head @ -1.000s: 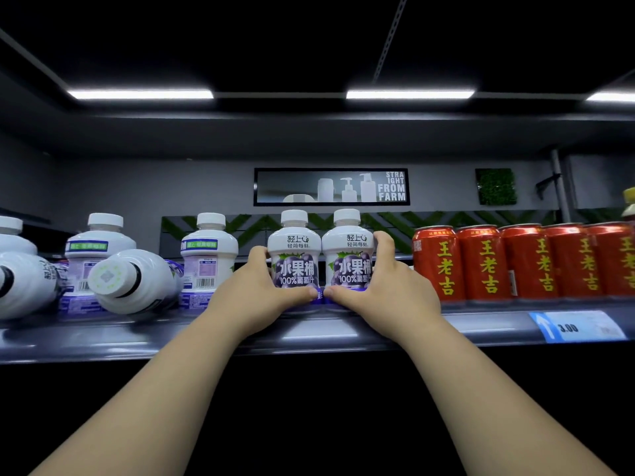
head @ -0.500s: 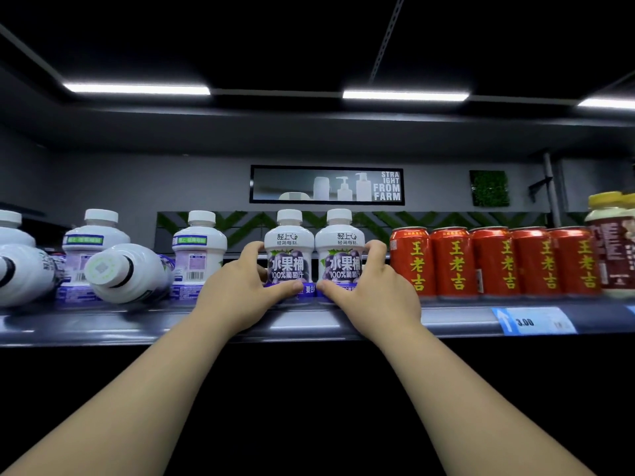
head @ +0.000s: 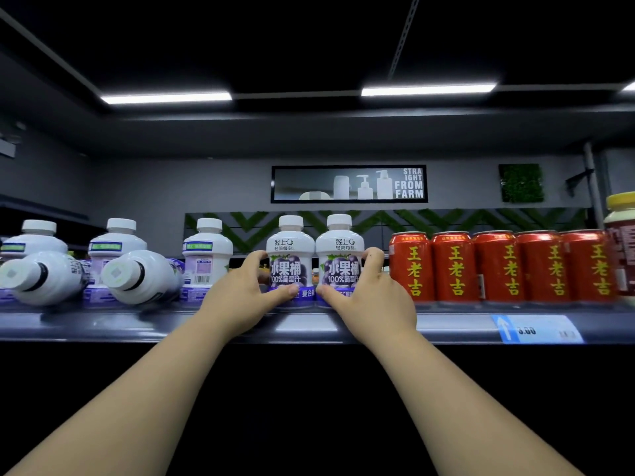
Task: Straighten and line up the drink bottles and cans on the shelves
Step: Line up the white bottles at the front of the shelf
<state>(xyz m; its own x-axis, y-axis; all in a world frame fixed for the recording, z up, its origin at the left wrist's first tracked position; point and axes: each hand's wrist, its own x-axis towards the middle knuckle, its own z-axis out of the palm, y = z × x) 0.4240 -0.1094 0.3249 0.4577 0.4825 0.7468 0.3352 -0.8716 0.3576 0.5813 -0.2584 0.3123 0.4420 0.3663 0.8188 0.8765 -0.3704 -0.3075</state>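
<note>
Two white grape-juice bottles stand upright side by side at the middle of the shelf (head: 309, 326). My left hand (head: 245, 297) grips the left bottle (head: 290, 255) and my right hand (head: 371, 297) grips the right bottle (head: 339, 255), thumbs across their lower labels. Further left, two white bottles lie on their sides, caps toward me: one (head: 142, 276) and another (head: 43, 278). Behind them stand three upright white bottles, the nearest (head: 207, 255) showing its barcode side. A row of red cans (head: 498, 266) stands to the right.
A yellow-capped jar (head: 622, 231) stands at the far right edge. A blue price tag (head: 536, 328) sits on the shelf's front lip. The area below the shelf is dark. A framed sign (head: 348, 183) hangs on the back wall.
The view has drifted so the shelf contents sit slightly lower and to the left. Both hands keep their hold on the two grape-juice bottles, which stay pressed together.
</note>
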